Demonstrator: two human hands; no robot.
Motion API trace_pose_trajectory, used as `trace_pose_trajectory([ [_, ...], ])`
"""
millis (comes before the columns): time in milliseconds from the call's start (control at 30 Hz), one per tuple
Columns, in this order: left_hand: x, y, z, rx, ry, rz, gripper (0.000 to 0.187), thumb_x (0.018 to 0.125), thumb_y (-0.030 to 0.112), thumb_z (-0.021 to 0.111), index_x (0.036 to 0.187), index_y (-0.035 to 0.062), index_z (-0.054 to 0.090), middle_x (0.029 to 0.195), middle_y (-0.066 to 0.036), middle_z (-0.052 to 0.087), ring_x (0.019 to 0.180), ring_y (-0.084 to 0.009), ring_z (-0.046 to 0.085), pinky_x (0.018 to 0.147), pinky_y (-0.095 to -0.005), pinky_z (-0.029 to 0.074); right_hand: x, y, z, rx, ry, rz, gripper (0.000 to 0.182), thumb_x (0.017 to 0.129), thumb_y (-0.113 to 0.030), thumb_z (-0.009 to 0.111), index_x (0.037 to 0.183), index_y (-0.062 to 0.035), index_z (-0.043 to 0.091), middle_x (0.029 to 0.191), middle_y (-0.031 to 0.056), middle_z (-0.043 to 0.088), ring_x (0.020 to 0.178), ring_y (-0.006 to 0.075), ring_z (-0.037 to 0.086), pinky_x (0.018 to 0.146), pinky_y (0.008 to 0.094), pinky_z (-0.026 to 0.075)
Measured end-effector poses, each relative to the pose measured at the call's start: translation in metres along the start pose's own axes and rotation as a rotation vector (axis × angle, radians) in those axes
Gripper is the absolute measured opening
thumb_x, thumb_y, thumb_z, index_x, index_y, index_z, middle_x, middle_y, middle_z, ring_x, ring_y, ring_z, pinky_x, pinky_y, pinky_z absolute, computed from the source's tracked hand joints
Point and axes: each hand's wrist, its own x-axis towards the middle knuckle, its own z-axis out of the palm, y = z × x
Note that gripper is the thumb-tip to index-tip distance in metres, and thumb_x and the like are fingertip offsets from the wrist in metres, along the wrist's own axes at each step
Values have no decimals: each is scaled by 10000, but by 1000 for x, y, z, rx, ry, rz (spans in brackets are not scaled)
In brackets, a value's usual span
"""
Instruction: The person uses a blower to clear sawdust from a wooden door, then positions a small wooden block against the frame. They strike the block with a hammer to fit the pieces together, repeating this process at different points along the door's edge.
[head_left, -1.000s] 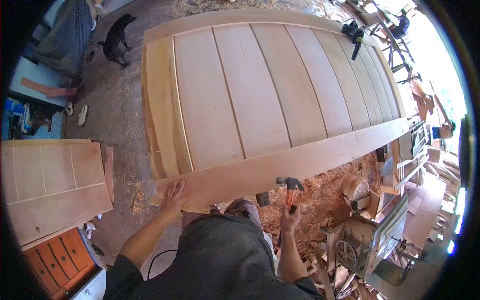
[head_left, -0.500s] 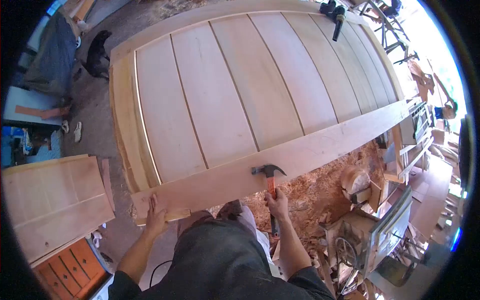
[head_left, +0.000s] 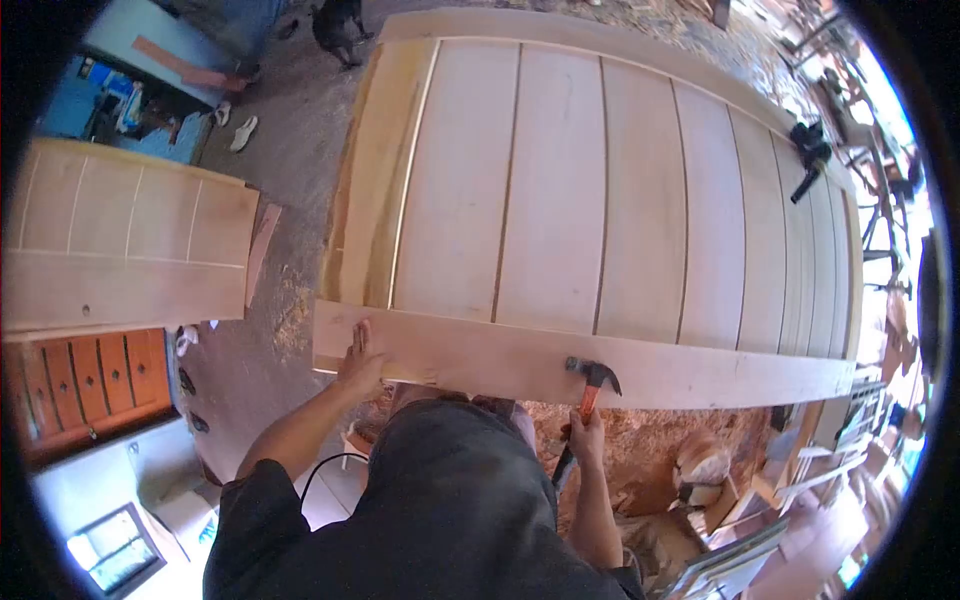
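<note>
A large pale wooden door (head_left: 600,200) made of several vertical planks lies flat in front of me. Its long side rail (head_left: 700,365) runs along the near edge. My left hand (head_left: 360,360) presses flat on the left end of that rail. My right hand (head_left: 585,435) grips the orange handle of a claw hammer (head_left: 592,380), whose steel head rests against the rail's near edge.
A black power tool (head_left: 808,160) lies on the door's far right end. Another pale door (head_left: 120,250) and a reddish panelled door (head_left: 85,390) lie at left. A black dog (head_left: 335,25) stands beyond the door. Wood shavings (head_left: 640,440) and offcuts cover the floor at right.
The view has swung, so the door now runs more level across the frame. My left hand stays on the rail's left end; the hammer head stays at the rail's near edge.
</note>
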Motion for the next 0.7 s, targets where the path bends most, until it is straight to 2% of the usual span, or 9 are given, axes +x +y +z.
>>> trace_pose_trajectory([
  [67,4,-9,12,17,24,11,434,808,125,646,1235,46,626,1543,-406,-32,1430,-592,68,1112,-597,313,-18,-87,-10,133,-45,136,179,949,-175,630,1067,-47,592,691,11,591,548,95,557,486,266,445],
  [167,3,-12,17,-42,33,16,431,842,112,599,1260,10,602,1548,-396,-58,1433,-590,36,1115,-617,289,-7,-81,4,-145,13,-94,243,944,-199,635,1079,-20,540,713,122,561,679,256,626,616,364,499],
  [200,5,-12,17,-79,36,17,431,854,108,582,1270,-2,593,1551,-392,-67,1435,-589,23,1118,-625,277,-17,-144,10,-238,43,-286,265,948,-236,631,1117,-53,540,743,168,592,704,289,647,640,402,507],
  [300,15,-21,38,-159,61,-42,427,903,115,520,1311,-2,561,1552,-386,-80,1446,-565,-16,1137,-629,230,2,-176,48,-482,-51,-285,299,963,-273,587,1190,-90,518,878,267,647,869,457,633,701,515,501],
  [367,15,-19,34,-276,58,-91,476,934,132,484,1388,-9,478,1558,-375,-83,1454,-546,-39,1148,-624,203,2,-195,77,-370,-78,-406,273,975,-269,555,1186,-101,519,890,276,646,897,474,624,715,560,482],
  [500,18,-21,53,-544,219,-149,666,975,181,432,1534,-44,148,1577,-341,-71,1465,-519,-49,1151,-617,179,6,-190,102,-572,-165,-463,293,943,-161,582,1220,-116,495,843,279,632,805,501,616,640,578,452],
  [567,20,-26,57,-524,217,-148,735,972,194,434,1531,-59,29,1585,-330,-56,1464,-523,-41,1149,-615,177,3,-206,108,-563,-151,-522,286,937,-150,589,1209,-127,504,832,272,636,782,503,617,625,580,452],
  [600,19,-27,61,-516,205,-146,775,970,200,435,1529,-67,-31,1589,-324,-49,1463,-525,-37,1149,-614,177,9,-190,110,-599,-157,-457,285,940,-145,591,1207,-106,501,823,268,638,773,492,625,624,567,466],
  [700,26,-30,73,-352,201,-122,777,966,198,438,1531,-65,-27,1584,-339,-27,1464,-524,-16,1141,-622,183,5,-188,111,-653,-93,-481,250,952,-147,575,1176,-58,505,823,271,637,780,490,629,635,556,476],
])
